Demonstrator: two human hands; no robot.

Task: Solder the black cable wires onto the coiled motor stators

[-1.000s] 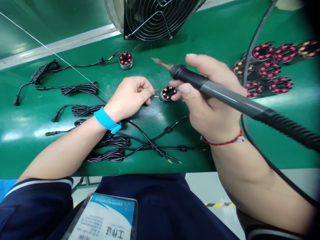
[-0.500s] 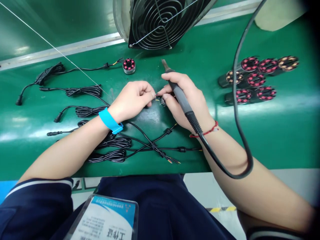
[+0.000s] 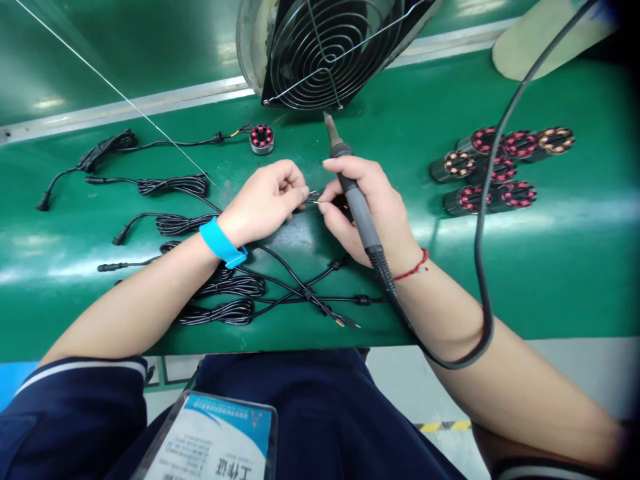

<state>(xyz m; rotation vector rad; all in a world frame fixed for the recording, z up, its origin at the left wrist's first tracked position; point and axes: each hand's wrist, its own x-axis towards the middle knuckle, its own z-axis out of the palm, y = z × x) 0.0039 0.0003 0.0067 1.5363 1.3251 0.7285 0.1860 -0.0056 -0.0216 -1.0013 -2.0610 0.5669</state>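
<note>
My left hand is closed in a pinch on the end of a black cable, whose thin coloured wires stick out to the right. My right hand holds a soldering iron across the palm, its tip pointing up and away. The thumb and forefinger of that hand meet at a yellow wire's end. Behind them a dark round part with coppery bits is mostly covered by the fingers. Just beyond my left hand stands a motor stator with red windings, wired to a cable.
Several bundled black cables lie to the left and in front, some under my left forearm. On the right stand several stators. A fan with a wire guard is at the back. The iron's cord loops over my right forearm.
The view has shifted slightly. My right fingers have moved onto the yellow wire's end, and the round part beneath them is more covered. My left hand keeps its pinch.
</note>
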